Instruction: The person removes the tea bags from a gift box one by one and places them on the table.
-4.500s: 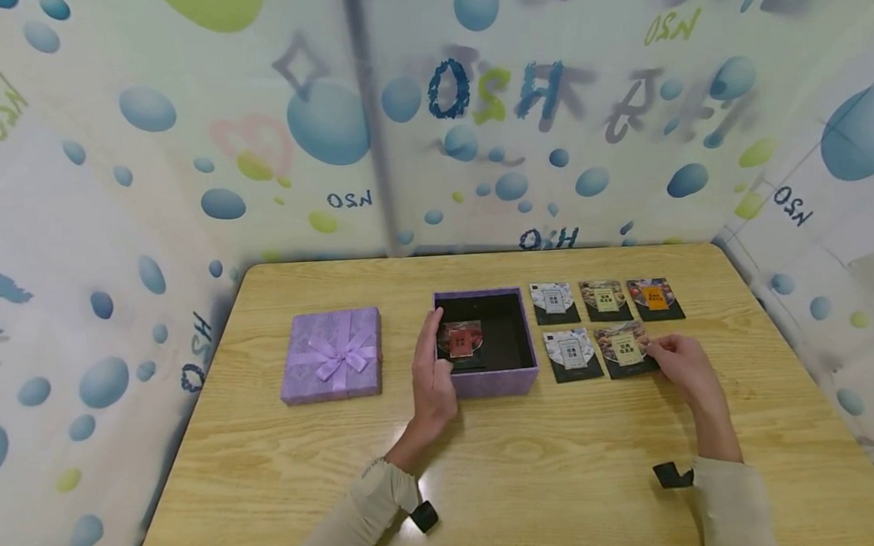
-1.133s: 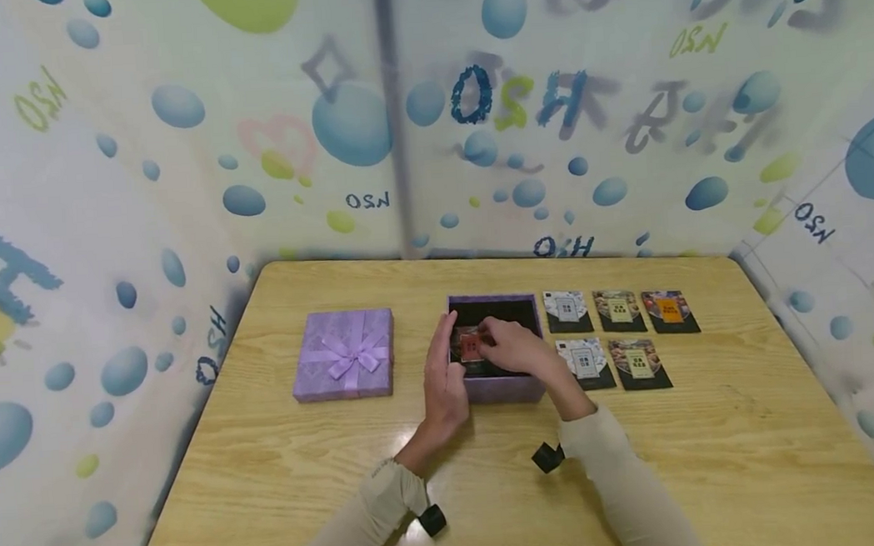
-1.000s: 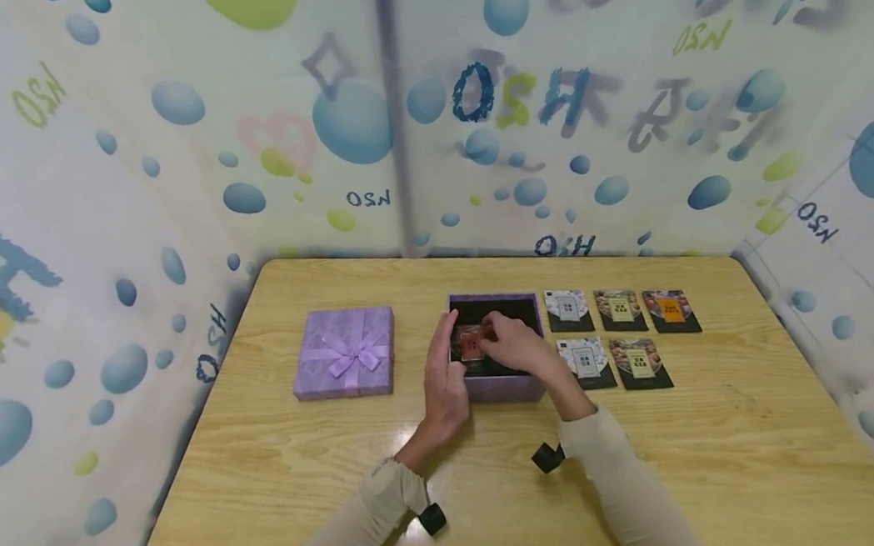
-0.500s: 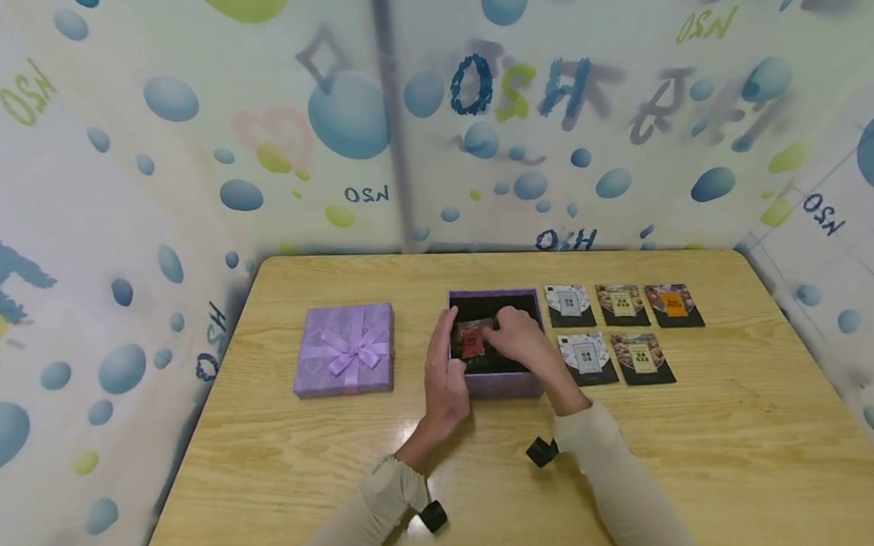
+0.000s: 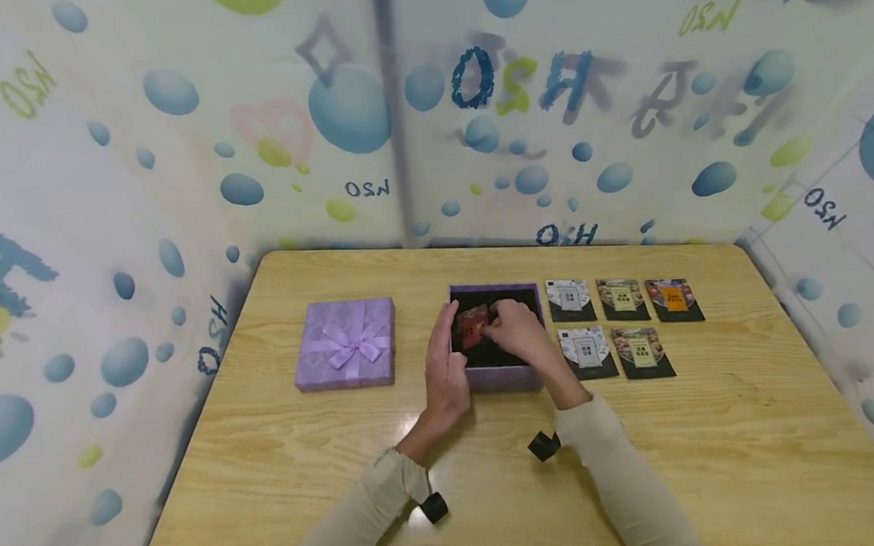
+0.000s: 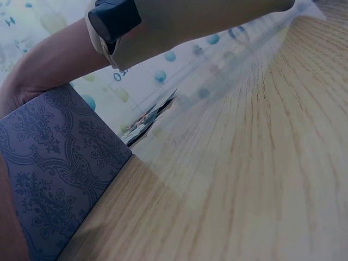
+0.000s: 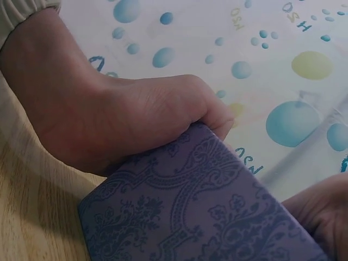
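An uncovered purple patterned box point(image 5: 505, 378) with a black inside stands near the middle of the table. My left hand point(image 5: 446, 373) lies along its left wall, fingers straight and thumb at the front corner. Inside the box, my right hand point(image 5: 517, 331) pinches the right edge of a dark square packet with a red label point(image 5: 471, 329), which sits tilted in there. The box's outer wall point(image 7: 179, 217) hides my right fingertips in the right wrist view. From the left wrist view, the box side point(image 6: 60, 163) fills the left part, and the packet is out of sight.
Left of the box sits a purple lid with a ribbon bow point(image 5: 345, 345). Several flat square packets lie in two rows to the right, among them an orange-labelled packet point(image 5: 675, 298) and a yellow-labelled packet point(image 5: 643, 352). A patterned wall point(image 5: 429, 140) rises behind the wooden table point(image 5: 390, 493).
My right hand has left the yellow-labelled packet on the table and come into the box. The red-labelled packet there has since turned and tilted. The left hand stays at the box wall.
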{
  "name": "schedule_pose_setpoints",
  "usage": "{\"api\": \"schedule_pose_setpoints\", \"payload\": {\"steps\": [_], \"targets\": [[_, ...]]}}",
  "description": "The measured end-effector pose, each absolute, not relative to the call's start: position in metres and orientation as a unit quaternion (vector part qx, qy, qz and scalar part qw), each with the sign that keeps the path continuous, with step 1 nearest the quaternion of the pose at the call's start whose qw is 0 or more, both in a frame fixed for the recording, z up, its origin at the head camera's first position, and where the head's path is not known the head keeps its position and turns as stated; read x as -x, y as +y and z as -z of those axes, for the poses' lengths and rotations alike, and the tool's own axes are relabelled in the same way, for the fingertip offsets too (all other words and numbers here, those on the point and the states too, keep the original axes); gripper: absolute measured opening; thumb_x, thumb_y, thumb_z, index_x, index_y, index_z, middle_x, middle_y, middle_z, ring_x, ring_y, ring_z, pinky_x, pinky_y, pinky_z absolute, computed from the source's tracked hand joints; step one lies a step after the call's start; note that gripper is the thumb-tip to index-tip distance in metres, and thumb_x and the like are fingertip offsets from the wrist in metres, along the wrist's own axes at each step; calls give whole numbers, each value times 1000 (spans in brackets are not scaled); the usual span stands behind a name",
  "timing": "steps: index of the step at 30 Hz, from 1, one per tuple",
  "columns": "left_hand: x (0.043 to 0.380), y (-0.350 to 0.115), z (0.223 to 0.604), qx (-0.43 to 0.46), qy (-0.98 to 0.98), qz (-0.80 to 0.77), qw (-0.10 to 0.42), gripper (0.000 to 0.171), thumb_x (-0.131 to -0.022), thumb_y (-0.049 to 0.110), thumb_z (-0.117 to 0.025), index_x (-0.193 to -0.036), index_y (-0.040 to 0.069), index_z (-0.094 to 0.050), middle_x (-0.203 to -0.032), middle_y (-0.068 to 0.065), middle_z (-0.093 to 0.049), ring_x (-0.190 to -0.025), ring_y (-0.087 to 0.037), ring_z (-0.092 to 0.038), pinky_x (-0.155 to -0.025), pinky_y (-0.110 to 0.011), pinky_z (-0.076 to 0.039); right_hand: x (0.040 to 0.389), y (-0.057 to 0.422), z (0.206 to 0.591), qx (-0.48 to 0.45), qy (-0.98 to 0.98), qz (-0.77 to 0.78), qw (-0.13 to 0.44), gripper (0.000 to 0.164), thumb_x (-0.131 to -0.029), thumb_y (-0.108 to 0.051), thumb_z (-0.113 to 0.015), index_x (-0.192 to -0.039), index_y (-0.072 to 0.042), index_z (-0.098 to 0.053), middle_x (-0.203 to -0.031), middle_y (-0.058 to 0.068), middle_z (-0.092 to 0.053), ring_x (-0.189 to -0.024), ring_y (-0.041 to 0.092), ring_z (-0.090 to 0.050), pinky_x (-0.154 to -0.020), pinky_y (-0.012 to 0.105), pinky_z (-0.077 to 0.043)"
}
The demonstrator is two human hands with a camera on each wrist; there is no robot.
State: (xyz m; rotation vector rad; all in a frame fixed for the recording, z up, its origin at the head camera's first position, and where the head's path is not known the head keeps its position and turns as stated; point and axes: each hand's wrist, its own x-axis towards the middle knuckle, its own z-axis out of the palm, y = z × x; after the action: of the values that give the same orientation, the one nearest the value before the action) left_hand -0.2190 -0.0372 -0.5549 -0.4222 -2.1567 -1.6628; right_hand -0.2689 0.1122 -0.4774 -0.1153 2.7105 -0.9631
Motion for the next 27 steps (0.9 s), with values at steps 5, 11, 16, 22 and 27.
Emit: {"api": "schedule_pose_setpoints", "payload": {"steps": [5, 11, 16, 22, 27], "targets": [[221, -36, 556, 147, -771, 589, 194, 81, -83, -3, -31, -162, 12, -39, -167, -14, -35, -156, -28, -30, -120, -57, -29, 271, 112, 478, 60, 923, 356, 131, 28, -100, -12, -65, -121, 6, -67, -87, 14, -75, -66, 19, -68, -64, 33, -53], [221, -37, 555, 142, -776, 584, 188, 82, -82, -1, -32, -162, 13, -40, -166, -17, -36, -155, -28, -30, -120, -57, -30, 270, 113, 476, 70, 904, 401, 127, 33, -102, -6, -60, -133, 7, -59, -100, 21, -76, -64, 23, -72, -63, 35, -59], [221, -37, 555, 140, -778, 585, 183, 81, -83, -1, -32, -162, 15, -39, -167, -17, -35, -156, -26, -29, -121, -55, -29, 263, 116, 470, 59, 899, 422, 101, 34, -103, -6, -59, -135, 4, -59, -104, 22, -75, -64, 23, -72, -61, 35, -60], [221, -38, 557, 137, -779, 584, 183, 81, -83, 0, -31, -162, 15, -39, -167, -17, -35, -156, -28, -29, -120, -56, -29, 254, 118, 462, 64, 891, 442, 76, 34, -104, -8, -56, -136, 4, -58, -110, 22, -75, -70, 23, -72, -62, 35, -60], [220, -38, 555, 129, -783, 584, 174, 82, -82, 0, -33, -162, 16, -39, -168, -11, -34, -156, -26, -29, -121, -57, -29, 244, 122, 456, 53, 879, 473, 42, 34, -103, -9, -56, -135, 4, -58, -111, 23, -75, -74, 26, -73, -60, 33, -59]]}}
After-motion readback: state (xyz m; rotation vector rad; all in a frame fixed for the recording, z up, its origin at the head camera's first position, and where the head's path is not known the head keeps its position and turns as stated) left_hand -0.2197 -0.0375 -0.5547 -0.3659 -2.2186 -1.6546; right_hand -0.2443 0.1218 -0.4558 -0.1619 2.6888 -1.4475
